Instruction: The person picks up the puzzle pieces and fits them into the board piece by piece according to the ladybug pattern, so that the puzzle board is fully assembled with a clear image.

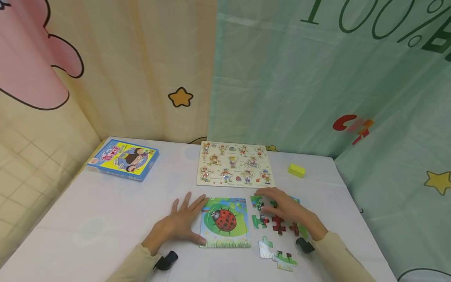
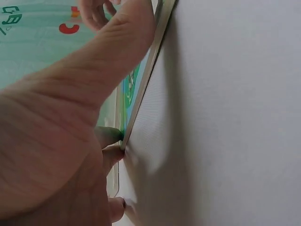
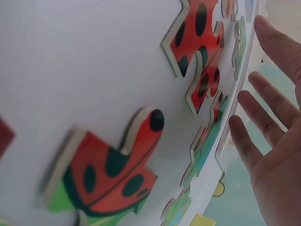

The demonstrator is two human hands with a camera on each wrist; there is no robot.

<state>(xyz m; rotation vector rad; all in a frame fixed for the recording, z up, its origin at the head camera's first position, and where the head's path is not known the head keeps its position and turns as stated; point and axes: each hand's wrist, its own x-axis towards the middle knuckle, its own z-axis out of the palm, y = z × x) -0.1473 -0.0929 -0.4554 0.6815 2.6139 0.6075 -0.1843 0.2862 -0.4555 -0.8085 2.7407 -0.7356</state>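
A square ladybug puzzle board (image 1: 239, 241) lies flat on the white table. Along its left side my left hand (image 1: 181, 225) is spread wide, the thumb touching the lower left corner and a fingertip at the upper left one. In the left wrist view, fingertips (image 2: 110, 135) touch the board's wooden edge. Over the loose jigsaw pieces to the right hovers my right hand (image 1: 287, 205), its fingers extended and holding nothing. Among those pieces are a red ladybug-body piece (image 1: 278, 226), a green-and-red piece (image 1: 260, 221) and a grass piece (image 1: 285, 261). Some pieces are partly hidden beneath that hand.
Behind the ladybug board lies a wooden peg board (image 1: 234, 163) with small figures. A blue and yellow box (image 1: 123, 159) is at the back left, and a yellow block (image 1: 296, 170) at the back right. Curtains (image 1: 275, 78) hang along the table's far edge.
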